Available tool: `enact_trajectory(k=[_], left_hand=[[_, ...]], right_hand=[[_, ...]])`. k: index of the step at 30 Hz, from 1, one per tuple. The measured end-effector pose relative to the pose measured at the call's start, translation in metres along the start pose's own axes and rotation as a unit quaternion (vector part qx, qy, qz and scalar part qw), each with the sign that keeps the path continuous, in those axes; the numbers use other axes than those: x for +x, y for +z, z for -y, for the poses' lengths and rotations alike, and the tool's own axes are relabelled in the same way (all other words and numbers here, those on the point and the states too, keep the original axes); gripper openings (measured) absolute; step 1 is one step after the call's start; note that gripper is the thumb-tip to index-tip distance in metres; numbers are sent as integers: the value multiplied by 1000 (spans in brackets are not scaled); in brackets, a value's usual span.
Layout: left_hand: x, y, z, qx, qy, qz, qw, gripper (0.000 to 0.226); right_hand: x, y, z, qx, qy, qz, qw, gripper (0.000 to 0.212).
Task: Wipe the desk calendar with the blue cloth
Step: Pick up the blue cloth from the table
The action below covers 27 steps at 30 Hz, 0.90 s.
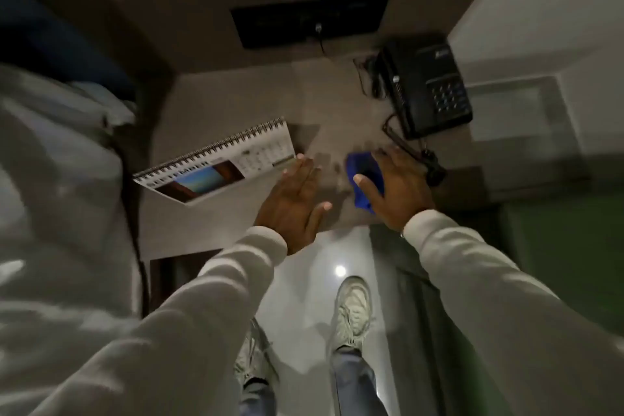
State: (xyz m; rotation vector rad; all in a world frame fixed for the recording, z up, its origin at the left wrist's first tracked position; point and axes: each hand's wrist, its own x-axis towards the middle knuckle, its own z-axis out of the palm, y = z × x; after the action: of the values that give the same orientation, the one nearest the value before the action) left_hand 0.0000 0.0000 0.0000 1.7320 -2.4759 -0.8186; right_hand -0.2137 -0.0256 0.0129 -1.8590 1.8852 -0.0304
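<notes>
Desk calendar [216, 162] standing on table [189, 226], left. Left hand [292, 201] flat beside it, fingers [305, 167] spread, empty. Right hand [391, 187] closed over blue cloth [363, 167]. Risk: unsteadied wipe likely topples calendar, or snags telephone [423, 88] cord.

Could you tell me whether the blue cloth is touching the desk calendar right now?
No, the blue cloth sits under the right hand, apart from the desk calendar further left.

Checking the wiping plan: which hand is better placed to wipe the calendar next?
Right hand: it already covers the blue cloth. The open left hand, nearest the desk calendar, looks better placed to steady it.
</notes>
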Motion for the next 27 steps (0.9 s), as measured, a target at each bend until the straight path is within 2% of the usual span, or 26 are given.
enact_trajectory(k=[5, 8, 11, 17, 23, 25, 27], left_hand=[[7, 62, 21, 22, -31, -4, 999, 73], [7, 80, 26, 73, -25, -14, 997, 74], [9, 90, 27, 116, -34, -18, 992, 75], [9, 92, 28, 128, -38, -20, 991, 77], [-10, 58, 27, 35, 1, 36, 999, 79], [-30, 36, 33, 41, 32, 40, 998, 80], [-49, 8, 42, 49, 55, 36, 997, 80]], right_hand=[[5, 67, -12, -62, 5, 3, 998, 81], [2, 83, -10, -92, 11, -28, 995, 91], [3, 91, -7, -106, 30, -25, 994, 95], [9, 90, -3, -113, 43, -24, 992, 76], [5, 68, 2, -109, 46, 43, 992, 66], [-7, 64, 12, -79, 54, 64, 993, 63], [-19, 60, 32, 22, 73, 53, 996, 57]])
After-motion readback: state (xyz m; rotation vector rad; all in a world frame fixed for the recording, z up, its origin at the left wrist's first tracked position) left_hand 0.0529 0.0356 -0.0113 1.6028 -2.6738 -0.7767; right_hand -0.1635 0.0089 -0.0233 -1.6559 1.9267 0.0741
